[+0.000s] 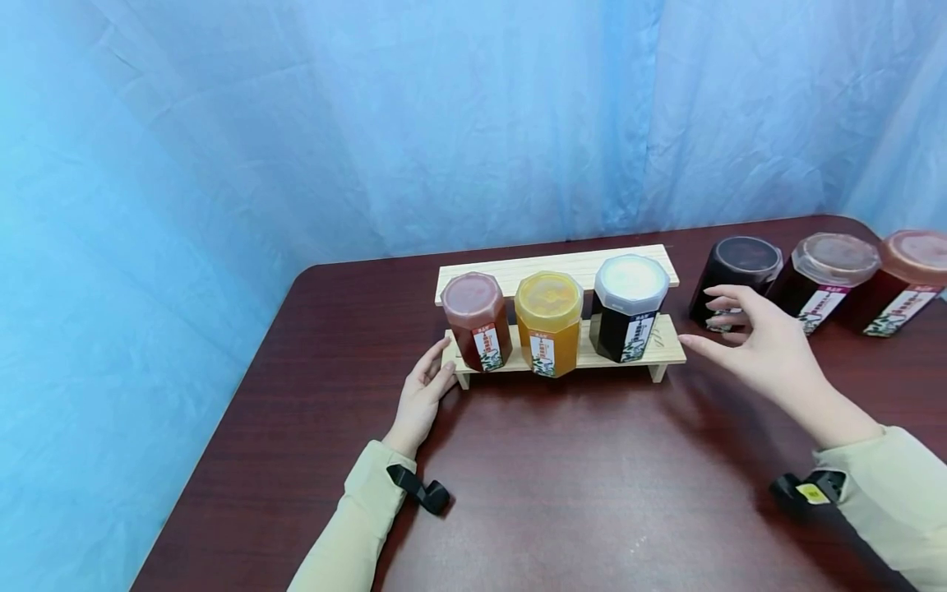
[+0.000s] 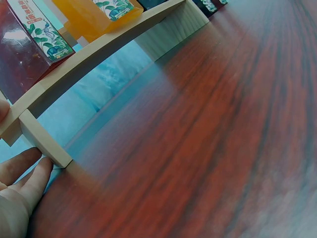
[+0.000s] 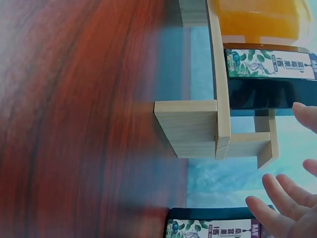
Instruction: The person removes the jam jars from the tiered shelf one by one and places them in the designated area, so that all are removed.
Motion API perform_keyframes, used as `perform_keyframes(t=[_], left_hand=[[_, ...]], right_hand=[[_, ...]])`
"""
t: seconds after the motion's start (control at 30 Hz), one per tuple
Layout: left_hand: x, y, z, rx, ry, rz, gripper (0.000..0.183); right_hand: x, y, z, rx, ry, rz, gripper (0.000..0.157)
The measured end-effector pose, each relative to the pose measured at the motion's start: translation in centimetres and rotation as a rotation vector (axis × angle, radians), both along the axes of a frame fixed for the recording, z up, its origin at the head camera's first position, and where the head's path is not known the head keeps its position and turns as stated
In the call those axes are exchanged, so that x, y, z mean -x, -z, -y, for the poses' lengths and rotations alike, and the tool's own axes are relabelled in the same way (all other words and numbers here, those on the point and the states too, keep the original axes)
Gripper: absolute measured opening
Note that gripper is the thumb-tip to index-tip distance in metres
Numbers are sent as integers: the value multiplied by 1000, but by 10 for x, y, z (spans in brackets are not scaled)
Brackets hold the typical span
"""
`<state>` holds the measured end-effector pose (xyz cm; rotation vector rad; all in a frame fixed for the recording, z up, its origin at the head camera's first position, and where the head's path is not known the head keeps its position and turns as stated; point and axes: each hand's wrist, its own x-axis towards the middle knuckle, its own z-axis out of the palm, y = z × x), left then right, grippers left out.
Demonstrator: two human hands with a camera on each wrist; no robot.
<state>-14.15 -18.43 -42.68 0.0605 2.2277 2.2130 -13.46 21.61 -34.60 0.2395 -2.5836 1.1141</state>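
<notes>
A two-tier wooden rack [image 1: 510, 359] stands on the table, with a red jar [image 1: 473, 316], a yellow jar [image 1: 549, 321] and a dark jar with a white lid [image 1: 629, 304] on its lower board. My left hand [image 1: 420, 400] holds the rack's left end; in the left wrist view, fingers touch its end leg [image 2: 45, 139]. Off the rack's right end my right hand [image 1: 769, 349] hovers with thumb and fingers spread and nothing between them. It overlaps a black jar [image 1: 732, 267] on the table in the head view.
Right of the black jar stand a dark jar with a purple-topped label [image 1: 829, 279] and a reddish-brown jar [image 1: 906, 279]. The rack's rear board [image 1: 555, 265] is bare. A blue curtain [image 1: 473, 123] hangs behind the dark brown table [image 1: 562, 485].
</notes>
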Motion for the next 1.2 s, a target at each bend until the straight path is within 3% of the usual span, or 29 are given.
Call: perform_keyframes(t=[0.3, 0.8, 1.2], left_hand=[[0, 0, 0, 1, -2, 4, 47], [0, 0, 0, -4, 8, 0, 48], [0, 0, 0, -1, 3, 3, 47]], right_hand=[[1, 0, 8, 69, -42, -38, 64], [3, -8, 22, 83, -74, -64, 92], [6, -10, 39, 69, -128, -101, 92]])
